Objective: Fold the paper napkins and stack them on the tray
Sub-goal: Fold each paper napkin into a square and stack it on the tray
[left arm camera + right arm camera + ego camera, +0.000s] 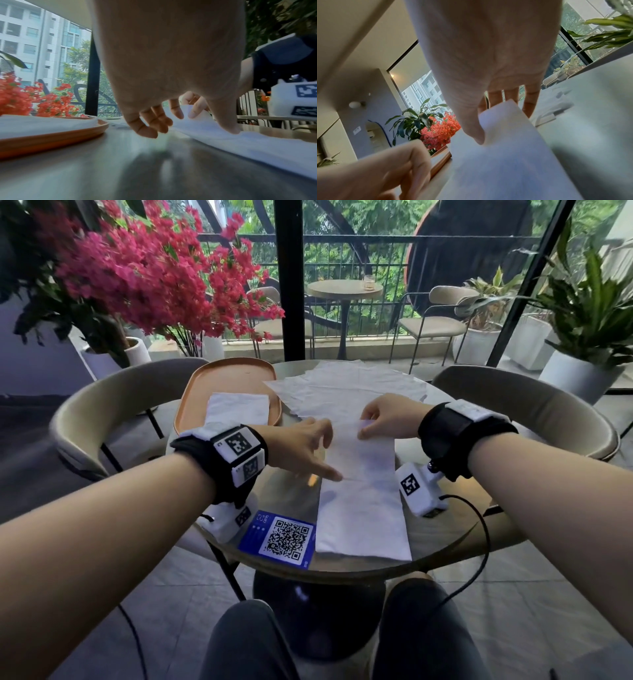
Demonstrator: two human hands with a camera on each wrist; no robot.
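A long white napkin (363, 508), folded into a strip, lies on the round table (442, 535) in front of me. My right hand (383, 416) pinches its far end between thumb and fingers and lifts it off the table; the right wrist view shows the thumb on top of the raised napkin (505, 162). My left hand (308, 446) hovers at the strip's left edge, thumb pressed on the paper, fingers loosely spread above the table. An orange tray (191, 392) at the back left carries a folded napkin (238, 409). Unfolded napkins (349, 385) lie in a pile behind.
A blue QR card (281, 537) lies near the table's front edge, left of the strip. Beige chairs stand at the left (102, 412) and right (513, 392). A black cable (479, 525) hangs from my right wrist camera. Potted plants line the window.
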